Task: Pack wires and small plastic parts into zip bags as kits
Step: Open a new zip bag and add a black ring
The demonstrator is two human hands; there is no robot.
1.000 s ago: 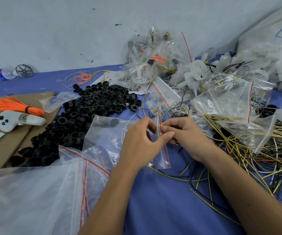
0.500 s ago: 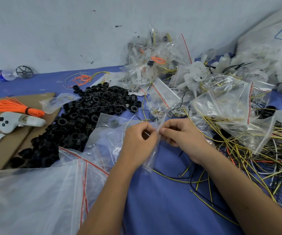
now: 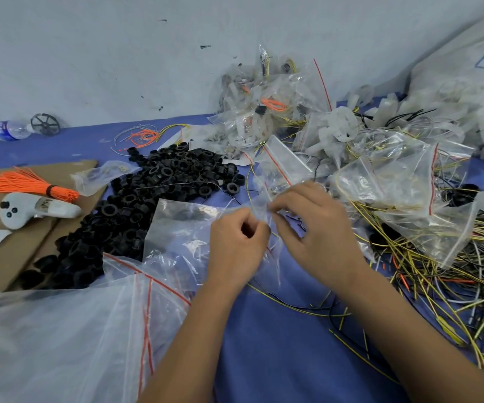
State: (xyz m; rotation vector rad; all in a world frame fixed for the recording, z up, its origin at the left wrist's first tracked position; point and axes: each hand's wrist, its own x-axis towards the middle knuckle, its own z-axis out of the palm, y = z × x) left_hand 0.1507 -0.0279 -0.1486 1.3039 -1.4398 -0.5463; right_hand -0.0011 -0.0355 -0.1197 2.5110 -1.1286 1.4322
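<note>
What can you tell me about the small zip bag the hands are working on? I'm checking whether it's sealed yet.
The small zip bag is clear, thin, crinkled plastic with a red line partly visible. It hangs between both hands above the blue table: the left hand pinches its top edge and the right hand pinches it from the other side. Its lower part drapes down between the wrists. Whether it is sealed, or holds anything, cannot be told.

Two bare forearms enter from the near edge, one at the left and one at the right. No sleeve, glove, watch or ring shows on either. The left hand (image 3: 236,245) and the right hand (image 3: 319,231) are both bare. The fingers (image 3: 285,199) carry short, plain nails with no polish visible. Both wrists are bare to the frame's edge.
</note>
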